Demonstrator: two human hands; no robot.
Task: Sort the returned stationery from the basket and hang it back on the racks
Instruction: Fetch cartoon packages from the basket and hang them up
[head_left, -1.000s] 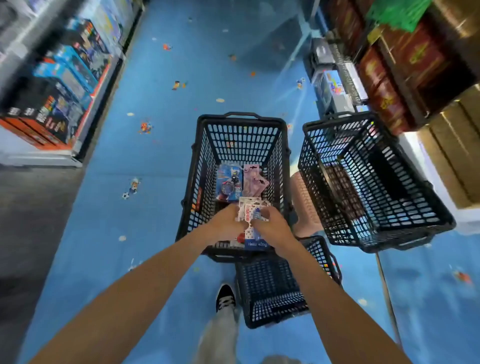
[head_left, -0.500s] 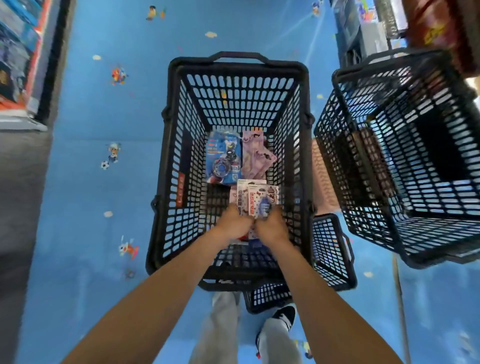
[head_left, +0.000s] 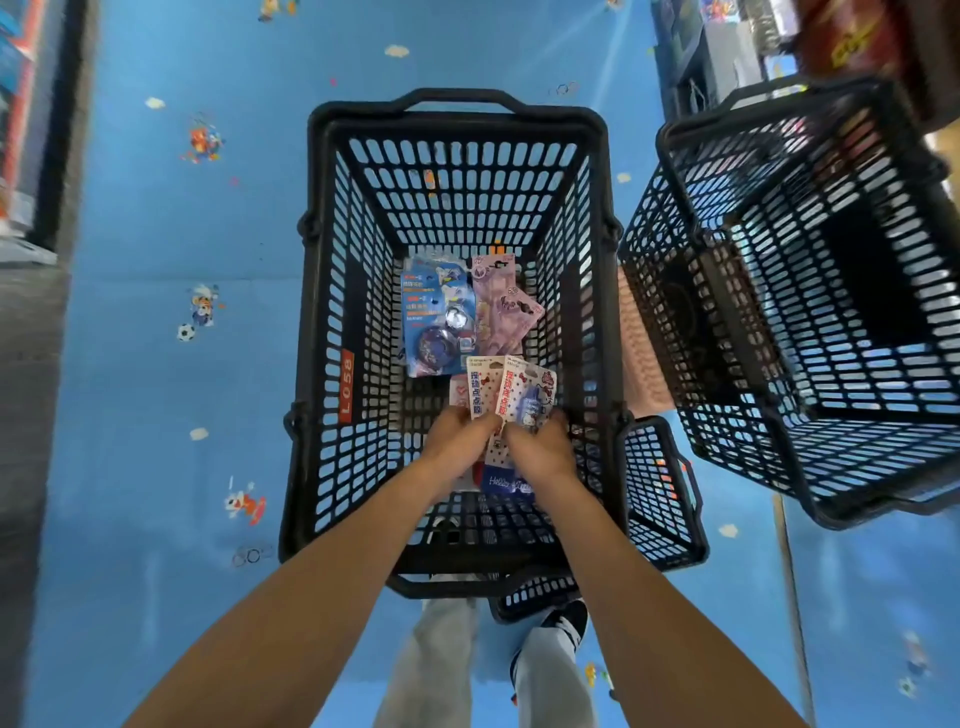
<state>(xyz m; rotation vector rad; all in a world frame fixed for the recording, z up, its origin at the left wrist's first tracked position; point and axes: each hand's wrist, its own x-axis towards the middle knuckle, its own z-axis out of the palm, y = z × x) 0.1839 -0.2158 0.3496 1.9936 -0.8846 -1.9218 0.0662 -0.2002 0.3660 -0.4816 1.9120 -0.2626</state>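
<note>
head view looks straight down into a black slatted basket standing on a blue floor. both hands are inside it towards its near end, side by side and close together. the left hand pinches the lower edge of a small fan of white dotted packs, and the right hand grasps the same fan from the right, fingers curled round it. the fan is held above the basket bottom. further in, a blue pack lies flat with a lilac pack just beside it on the right. an orange label reading l058 sits on the basket's left inner wall. a second black basket stands tilted to the right, and a smaller basket shows under the main one's near right corner. a dark shoe shows below.
</note>
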